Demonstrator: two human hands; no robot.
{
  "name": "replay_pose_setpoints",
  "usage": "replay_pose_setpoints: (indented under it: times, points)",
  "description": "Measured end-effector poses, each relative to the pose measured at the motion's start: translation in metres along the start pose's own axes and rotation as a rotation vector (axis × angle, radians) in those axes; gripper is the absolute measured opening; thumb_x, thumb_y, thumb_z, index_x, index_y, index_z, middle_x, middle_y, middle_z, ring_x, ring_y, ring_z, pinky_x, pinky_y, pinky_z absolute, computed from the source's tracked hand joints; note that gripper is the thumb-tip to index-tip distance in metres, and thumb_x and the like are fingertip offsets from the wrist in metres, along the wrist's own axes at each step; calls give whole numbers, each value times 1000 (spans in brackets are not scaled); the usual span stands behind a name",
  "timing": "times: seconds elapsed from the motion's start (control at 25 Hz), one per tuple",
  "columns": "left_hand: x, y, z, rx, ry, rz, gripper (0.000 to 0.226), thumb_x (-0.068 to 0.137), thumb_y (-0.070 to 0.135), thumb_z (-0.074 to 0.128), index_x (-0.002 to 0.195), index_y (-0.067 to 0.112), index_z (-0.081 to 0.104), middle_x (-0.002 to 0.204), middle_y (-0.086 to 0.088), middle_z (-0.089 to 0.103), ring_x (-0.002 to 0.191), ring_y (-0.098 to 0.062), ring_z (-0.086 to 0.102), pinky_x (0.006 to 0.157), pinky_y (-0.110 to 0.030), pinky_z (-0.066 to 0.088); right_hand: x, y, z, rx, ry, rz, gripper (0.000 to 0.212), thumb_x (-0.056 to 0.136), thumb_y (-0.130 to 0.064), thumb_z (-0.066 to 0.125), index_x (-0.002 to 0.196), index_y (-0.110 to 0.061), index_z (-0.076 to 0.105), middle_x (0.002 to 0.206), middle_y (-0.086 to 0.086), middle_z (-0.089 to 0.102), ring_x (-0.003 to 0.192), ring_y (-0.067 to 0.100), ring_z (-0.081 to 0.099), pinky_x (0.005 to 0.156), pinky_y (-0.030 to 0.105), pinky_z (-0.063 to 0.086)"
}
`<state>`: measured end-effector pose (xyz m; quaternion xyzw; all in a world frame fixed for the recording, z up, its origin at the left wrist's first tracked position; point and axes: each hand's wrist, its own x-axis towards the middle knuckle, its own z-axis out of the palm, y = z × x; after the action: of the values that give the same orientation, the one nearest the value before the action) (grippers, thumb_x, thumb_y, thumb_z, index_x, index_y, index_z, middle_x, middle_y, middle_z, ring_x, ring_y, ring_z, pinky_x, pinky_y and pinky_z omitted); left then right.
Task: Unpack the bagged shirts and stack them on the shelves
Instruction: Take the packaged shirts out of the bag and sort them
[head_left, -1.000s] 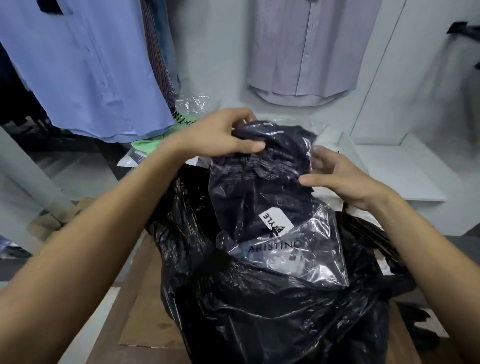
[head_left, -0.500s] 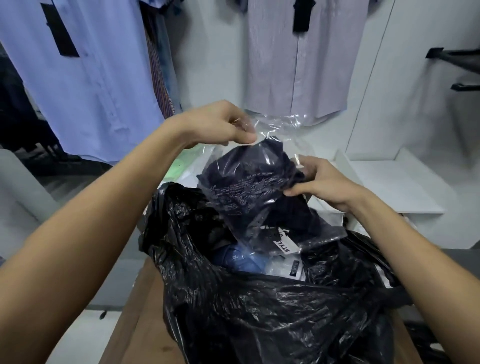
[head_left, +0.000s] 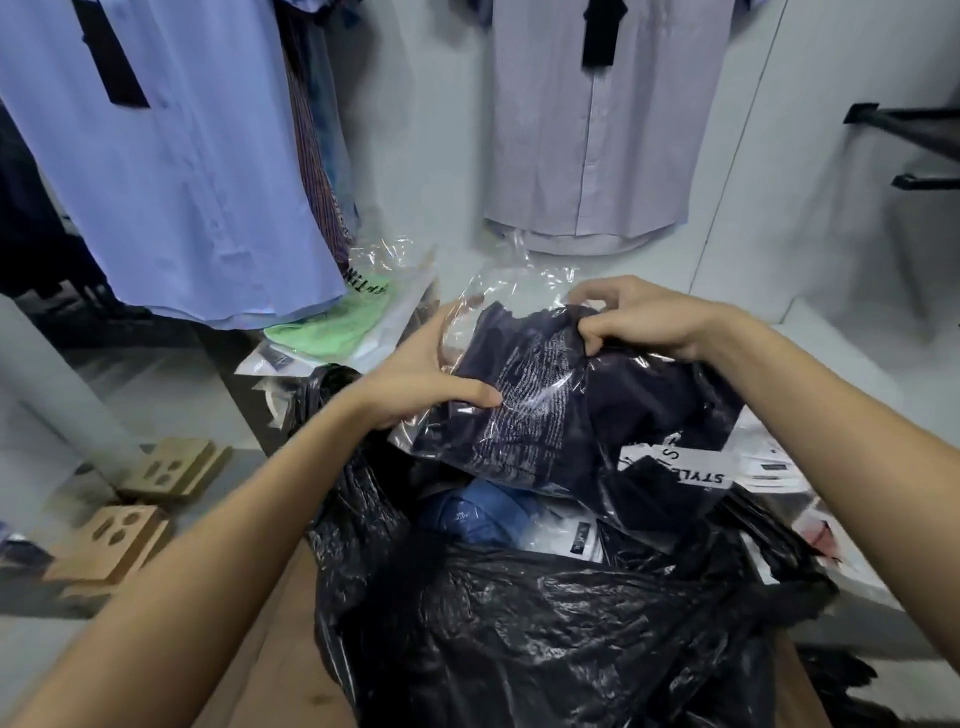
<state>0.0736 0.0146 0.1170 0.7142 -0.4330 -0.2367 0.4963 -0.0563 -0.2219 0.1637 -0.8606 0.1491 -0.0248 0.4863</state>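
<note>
A dark navy shirt in a clear plastic bag lies tilted over the mouth of a large black rubbish bag. My left hand grips the clear bag's left edge, thumb on top. My right hand pinches the dark shirt's upper edge at the bag's open top. Inside the black bag lie a blue shirt and a white packed shirt. A white shelf runs behind at the right.
A green bagged shirt and other packets lie behind the black bag at the left. Hung shirts, light blue and pale striped, cover the wall. Cardboard blocks sit on the floor left. A brown wooden surface bears the bag.
My left hand dropped from the clear bag's top to its left edge. My right hand rose to the shirt's upper edge. The package now lies flatter and further right.
</note>
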Motion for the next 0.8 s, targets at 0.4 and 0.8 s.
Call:
replay_pose_setpoints:
  times: [0.4,0.8]
  points:
    - [-8,-131,46,-519,266,-743,22,81,-7,74,102,-2,68,84,-20,68,56,-25,67,55,-33,58,37,52,47,-579,-79,-25,32,83,-34,84,109,-22,71,90,-9,69,76,9,61,69,24,46]
    - [45,-59,28,-888,398,-544,6,98,7,60,99,6,65,93,-12,70,75,-26,69,61,-45,63,21,90,81,-404,-55,435,95,98,-77,13,106,-3,72,69,11,77,66,27,77,77,35,61]
